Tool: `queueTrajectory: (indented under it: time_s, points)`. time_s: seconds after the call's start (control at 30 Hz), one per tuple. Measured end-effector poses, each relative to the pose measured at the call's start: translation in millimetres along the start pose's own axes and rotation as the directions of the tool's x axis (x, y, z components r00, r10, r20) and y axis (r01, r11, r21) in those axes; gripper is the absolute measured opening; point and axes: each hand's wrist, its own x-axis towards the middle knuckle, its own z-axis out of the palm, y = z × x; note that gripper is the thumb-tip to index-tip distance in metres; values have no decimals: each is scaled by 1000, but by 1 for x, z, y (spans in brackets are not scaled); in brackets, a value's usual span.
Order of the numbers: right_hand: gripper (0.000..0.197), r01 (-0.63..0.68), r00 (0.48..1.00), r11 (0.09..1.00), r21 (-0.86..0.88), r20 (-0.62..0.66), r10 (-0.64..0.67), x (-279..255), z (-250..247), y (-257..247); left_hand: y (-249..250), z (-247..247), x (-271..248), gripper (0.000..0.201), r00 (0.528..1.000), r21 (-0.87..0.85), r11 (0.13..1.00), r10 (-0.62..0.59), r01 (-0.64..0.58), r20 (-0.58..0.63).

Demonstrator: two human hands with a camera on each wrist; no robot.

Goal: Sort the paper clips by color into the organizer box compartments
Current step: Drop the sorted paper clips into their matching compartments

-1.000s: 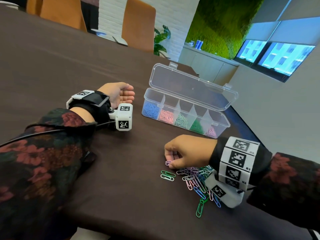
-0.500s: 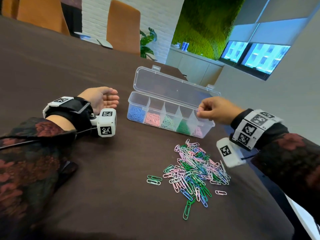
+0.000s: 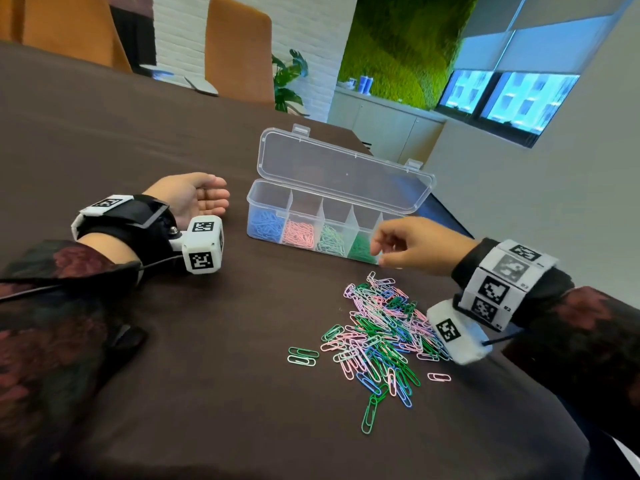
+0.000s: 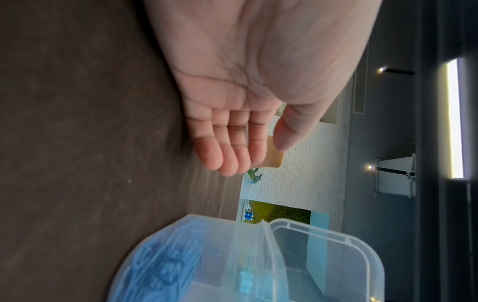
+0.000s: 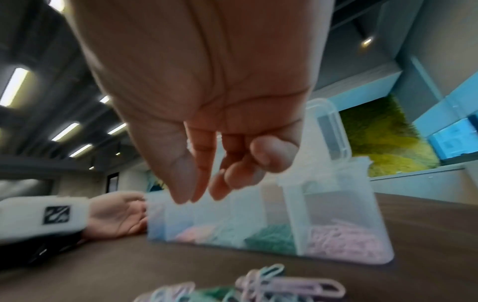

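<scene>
A dark brown desk [image 3: 138,140] fills most of the head view, with orange chairs [image 3: 239,50] seen beyond its far edge in the upper left of the frame. A clear organizer box [image 3: 277,194] is set at the centre of the frame with its lid [image 3: 343,171] raised behind it; blue, pink, light green and dark green paper clips are seen in its compartments from left to right, and pale pink ones in the end compartment in the right wrist view. A heap of mixed paper clips [image 3: 381,330] is spread on the desk in the lower right of the frame, just below the box, and two light green clips [image 3: 302,356] lie side by side at its left edge. The left hand [image 3: 194,195] is rested on the desk at centre left, just beside the box, palm turned up, fingers relaxed and nothing held. The right hand [image 3: 415,244] is held above the desk between heap and box, fingers loosely curled downward, with nothing seen between them.
</scene>
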Motion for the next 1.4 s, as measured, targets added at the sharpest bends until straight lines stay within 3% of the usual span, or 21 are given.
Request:
queueTrajectory:
  time_s: [0.13, 0.23, 0.6, 0.7, 0.8, 0.9, 1.03, 1.17, 1.27, 1.33, 1.4]
  points:
    - [24, 90, 980, 988, -123, 185, -66, 6, 23, -20, -1, -1, 0, 22, 1000, -9, 1000, -1, 1, 1]
    - [25, 97, 960, 973, -209, 278, -36, 18, 35, -24, -1, 0, -1, 22, 1000, -5, 1000, -5, 5, 5]
    - [16, 34, 927, 983, -182, 372, 36, 26, 34, -19, 1, 1, -2, 22, 1000, -11, 1000, -14, 14, -3]
    - [14, 11, 930, 995, -95, 366, 24, 24, 32, -12, 1, 2, -3, 22, 1000, -8, 1000, -15, 15, -2]
    - [15, -64, 951, 979, 194, 309, 1, 21, 27, -6, 1, 1, -2, 22, 1000, -4, 1000, -15, 15, -2]
    - [19, -147, 967, 840, 523, 255, 10, 17, 23, 1, 1, 1, -1, 21, 1000, -12, 1000, -13, 13, -1]
    - [11, -172, 984, 531, 830, 174, 46, 10, 24, 6, 0, 1, -1, 20, 1000, -7, 1000, -3, 3, -5]
    - [16, -104, 993, 336, 936, 78, 92, 7, 28, 6, -1, 0, -1, 20, 1000, -3, 1000, 2, -2, -5]
    - [19, -98, 990, 205, 974, 75, 115, 5, 30, 4, -1, 0, 1, 21, 1000, -4, 1000, 6, -6, -4]
    - [32, -116, 987, 151, 982, 96, 133, 5, 32, 3, -1, 0, 1, 21, 1000, 2, 1000, 7, -7, -1]
    - [29, -120, 981, 117, 986, 100, 163, 6, 33, 1, -1, -1, 1, 21, 1000, 5, 1000, 7, -7, -1]
